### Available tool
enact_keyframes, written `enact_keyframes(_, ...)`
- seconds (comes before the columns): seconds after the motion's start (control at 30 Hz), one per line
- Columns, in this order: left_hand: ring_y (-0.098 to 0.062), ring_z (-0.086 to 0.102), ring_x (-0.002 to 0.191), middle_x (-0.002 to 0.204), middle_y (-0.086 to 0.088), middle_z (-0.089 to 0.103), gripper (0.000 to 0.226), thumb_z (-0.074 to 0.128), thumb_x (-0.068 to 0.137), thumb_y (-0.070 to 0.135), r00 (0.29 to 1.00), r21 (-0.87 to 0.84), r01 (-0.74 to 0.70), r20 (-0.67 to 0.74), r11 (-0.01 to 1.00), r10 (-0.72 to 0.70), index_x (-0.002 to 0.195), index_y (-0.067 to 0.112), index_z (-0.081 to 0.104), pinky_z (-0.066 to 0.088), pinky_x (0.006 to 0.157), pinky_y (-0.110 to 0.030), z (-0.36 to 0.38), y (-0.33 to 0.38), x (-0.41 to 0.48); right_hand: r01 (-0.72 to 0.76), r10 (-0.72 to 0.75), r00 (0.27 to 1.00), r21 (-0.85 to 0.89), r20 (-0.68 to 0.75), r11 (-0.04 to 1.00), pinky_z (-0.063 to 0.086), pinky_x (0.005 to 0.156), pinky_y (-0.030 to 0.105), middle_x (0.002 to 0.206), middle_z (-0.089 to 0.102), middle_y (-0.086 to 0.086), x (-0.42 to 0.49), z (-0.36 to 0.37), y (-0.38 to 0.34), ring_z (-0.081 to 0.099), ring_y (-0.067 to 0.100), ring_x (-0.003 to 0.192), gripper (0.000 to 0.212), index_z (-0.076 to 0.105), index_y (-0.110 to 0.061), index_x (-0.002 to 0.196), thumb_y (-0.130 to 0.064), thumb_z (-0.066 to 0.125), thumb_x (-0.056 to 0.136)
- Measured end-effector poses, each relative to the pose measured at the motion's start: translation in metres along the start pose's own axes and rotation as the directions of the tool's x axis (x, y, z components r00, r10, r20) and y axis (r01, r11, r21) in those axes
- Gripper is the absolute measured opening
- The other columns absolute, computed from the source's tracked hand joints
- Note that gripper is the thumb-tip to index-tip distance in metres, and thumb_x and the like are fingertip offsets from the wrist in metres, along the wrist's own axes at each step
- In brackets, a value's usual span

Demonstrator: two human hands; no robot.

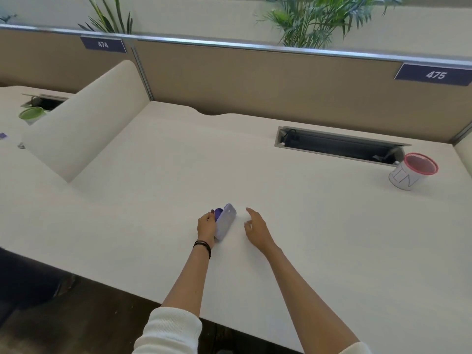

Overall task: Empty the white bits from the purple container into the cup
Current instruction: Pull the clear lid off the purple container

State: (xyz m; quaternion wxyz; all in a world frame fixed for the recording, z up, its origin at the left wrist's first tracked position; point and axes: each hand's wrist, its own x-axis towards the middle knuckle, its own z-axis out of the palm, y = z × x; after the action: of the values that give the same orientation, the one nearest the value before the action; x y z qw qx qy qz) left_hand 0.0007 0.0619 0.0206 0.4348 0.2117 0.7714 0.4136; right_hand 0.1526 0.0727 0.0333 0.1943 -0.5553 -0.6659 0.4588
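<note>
A small purple container (225,221) stands tilted on its edge on the white desk (281,200), its pale lilac face turned to the right. My left hand (206,226) grips it from the left side. My right hand (255,229) hovers just to the right of it, fingers apart and holding nothing, a short gap away. A white cup (408,173) with a red rim and letters drawn on its side stands far off at the right of the desk. No white bits are visible.
An open cable slot (337,146) is sunk into the desk behind the cup. A cream divider panel (84,129) rises at the left, with a green lid (32,113) on the neighbouring desk beyond. A tan partition wall closes the back.
</note>
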Motion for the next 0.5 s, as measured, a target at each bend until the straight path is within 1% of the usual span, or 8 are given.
enact_keyframes(0.03, -0.015, 0.024, 0.056, 0.062, -0.001, 0.027, 0.039, 0.038, 0.097, 0.014, 0.998, -0.038, 0.055, 0.036, 0.998, -0.053, 0.059, 0.019, 0.028, 0.018, 0.053, -0.027, 0.0, 0.0, 0.0, -0.025, 0.025, 1.0, 0.006, 0.002, 1.0, 0.034, 0.106, 0.031, 0.149, 0.035, 0.012, 0.002, -0.002, -0.001, 0.048, 0.026, 0.121, 0.047, 0.03, -0.007, 0.142, -0.007, 0.038, 0.096)
enact_keyframes(0.1, -0.016, 0.036, 0.058, 0.064, -0.003, 0.04, 0.037, 0.04, 0.098, 0.016, 0.985, -0.1, 0.137, 0.115, 0.986, -0.125, 0.061, 0.016, 0.039, 0.027, 0.053, -0.026, 0.001, 0.002, -0.004, -0.064, 0.064, 0.998, 0.015, -0.001, 0.998, 0.035, 0.107, 0.033, 0.146, 0.04, 0.013, 0.007, -0.006, -0.004, 0.049, 0.027, 0.123, 0.043, 0.036, -0.004, 0.139, -0.009, 0.04, 0.096)
enact_keyframes(0.2, -0.026, 0.053, 0.074, 0.075, -0.007, 0.057, 0.031, 0.045, 0.098, 0.022, 0.957, -0.174, 0.228, 0.223, 0.958, -0.187, 0.07, 0.014, 0.055, 0.042, 0.064, -0.029, 0.008, 0.005, -0.011, -0.073, 0.075, 0.995, 0.026, -0.064, 0.997, 0.038, 0.105, 0.034, 0.136, 0.052, 0.016, 0.013, -0.011, -0.008, 0.051, 0.029, 0.123, 0.036, 0.049, 0.001, 0.129, -0.007, 0.044, 0.094)
enact_keyframes(0.27, -0.028, 0.056, 0.074, 0.078, -0.01, 0.06, 0.027, 0.048, 0.097, 0.023, 0.934, -0.206, 0.275, 0.288, 0.939, -0.211, 0.075, 0.012, 0.059, 0.047, 0.069, -0.032, 0.013, 0.007, -0.016, -0.077, 0.088, 0.988, 0.091, -0.125, 0.993, 0.044, 0.099, 0.035, 0.125, 0.061, 0.017, 0.015, -0.017, -0.011, 0.056, 0.03, 0.115, 0.03, 0.058, 0.003, 0.119, -0.007, 0.049, 0.092)
enact_keyframes(0.33, -0.028, 0.058, 0.073, 0.082, -0.013, 0.063, 0.023, 0.049, 0.097, 0.023, 0.906, -0.248, 0.309, 0.369, 0.918, -0.205, 0.085, 0.008, 0.062, 0.053, 0.069, -0.037, 0.017, 0.009, -0.019, -0.076, 0.107, 0.977, 0.168, -0.184, 0.983, 0.049, 0.093, 0.037, 0.114, 0.066, 0.019, 0.016, -0.025, -0.013, 0.062, 0.032, 0.104, 0.025, 0.063, 0.004, 0.109, -0.008, 0.056, 0.089)
enact_keyframes(0.37, -0.029, 0.06, 0.074, 0.083, -0.013, 0.065, 0.024, 0.047, 0.098, 0.025, 0.89, -0.276, 0.326, 0.413, 0.904, -0.194, 0.091, 0.007, 0.062, 0.055, 0.067, -0.039, 0.019, 0.01, -0.02, -0.072, 0.113, 0.972, 0.193, -0.207, 0.978, 0.051, 0.088, 0.035, 0.109, 0.068, 0.02, 0.016, -0.029, -0.014, 0.064, 0.03, 0.098, 0.022, 0.066, 0.004, 0.105, -0.007, 0.059, 0.087)
enact_keyframes(0.43, -0.028, 0.064, 0.075, 0.078, -0.013, 0.071, 0.031, 0.043, 0.099, 0.032, 0.848, -0.332, 0.374, 0.501, 0.866, -0.174, 0.096, 0.008, 0.063, 0.059, 0.06, -0.038, 0.022, 0.013, -0.024, -0.057, 0.104, 0.968, 0.207, -0.226, 0.977, 0.048, 0.073, 0.024, 0.1, 0.071, 0.019, 0.016, -0.04, -0.018, 0.063, 0.023, 0.084, 0.017, 0.069, 0.003, 0.096, -0.004, 0.063, 0.082)
enact_keyframes(0.5, -0.027, 0.068, 0.073, 0.077, -0.011, 0.075, 0.039, 0.04, 0.099, 0.039, 0.803, -0.361, 0.407, 0.58, 0.839, -0.14, 0.098, 0.01, 0.065, 0.059, 0.061, -0.036, 0.026, 0.018, -0.027, -0.053, 0.099, 0.97, 0.206, -0.22, 0.977, 0.044, 0.066, 0.02, 0.095, 0.072, 0.019, 0.016, -0.052, -0.022, 0.06, 0.019, 0.078, 0.015, 0.07, 0.003, 0.092, -0.001, 0.064, 0.079)
